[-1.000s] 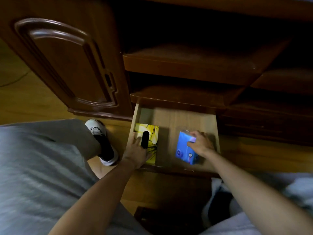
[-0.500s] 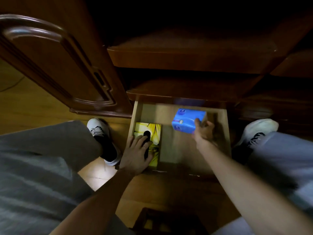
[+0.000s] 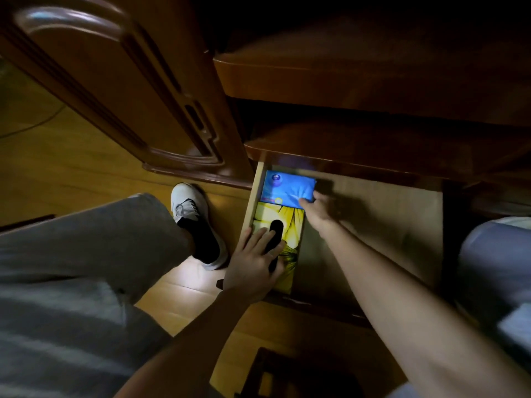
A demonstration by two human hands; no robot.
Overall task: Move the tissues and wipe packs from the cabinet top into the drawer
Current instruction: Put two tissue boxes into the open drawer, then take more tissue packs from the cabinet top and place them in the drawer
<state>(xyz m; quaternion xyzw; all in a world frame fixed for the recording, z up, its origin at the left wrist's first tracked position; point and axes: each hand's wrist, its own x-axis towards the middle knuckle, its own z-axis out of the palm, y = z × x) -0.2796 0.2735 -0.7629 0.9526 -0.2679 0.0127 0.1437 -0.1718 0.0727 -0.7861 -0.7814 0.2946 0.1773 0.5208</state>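
Blue pack (image 3: 287,188) sits at drawer (image 3: 373,214) back-left, touching yellow box (image 3: 283,222). Looks soft, light, slick film: grab by the short ends. Box stiff card. Right hand (image 3: 317,209) pinches pack's corner; left hand (image 3: 254,261) flat on box, fingers loose. Count: one pack, one box.

A person crouches before an open drawer (image 3: 373,202) at centre frame. The left hand (image 3: 253,262) rests flat on a yellow tissue box (image 3: 290,225) along the drawer's left wall, fingers beside its dark oval slot. The right hand (image 3: 319,209) touches the right edge of a blue pack (image 3: 287,189) lying at the drawer's back left corner, touching the box's far end. A white shoe (image 3: 192,214) stands on the wooden floor (image 3: 71,168) at centre left, below a cabinet door (image 3: 115,81) at upper left.
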